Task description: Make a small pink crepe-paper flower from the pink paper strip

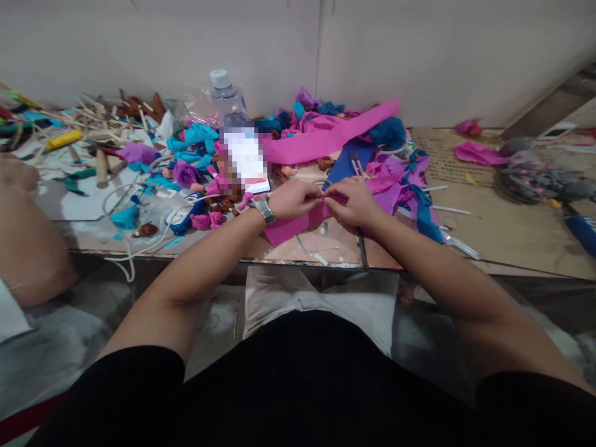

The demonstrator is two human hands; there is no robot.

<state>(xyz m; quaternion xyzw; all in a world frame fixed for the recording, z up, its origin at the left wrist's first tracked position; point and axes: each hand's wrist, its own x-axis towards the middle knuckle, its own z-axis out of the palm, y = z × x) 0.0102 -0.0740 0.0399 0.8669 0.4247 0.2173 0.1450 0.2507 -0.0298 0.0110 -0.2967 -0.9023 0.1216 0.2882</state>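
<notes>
My left hand [294,200] and my right hand [352,202] meet over a low table [298,245], fingers pinched together on a piece of pink crepe paper [291,226] that lies under them. A silver watch [264,208] sits on my left wrist. Small pink paper roses [207,219] lie just left of my left wrist. A long pink paper strip [326,139] stretches across the pile behind my hands.
Scraps of blue, purple and pink paper [400,180] cover the table. A plastic water bottle [227,96] stands at the back, wooden sticks [102,121] at the far left, a white cable [125,242] at the front left. Another person's arm [28,242] is at the left edge.
</notes>
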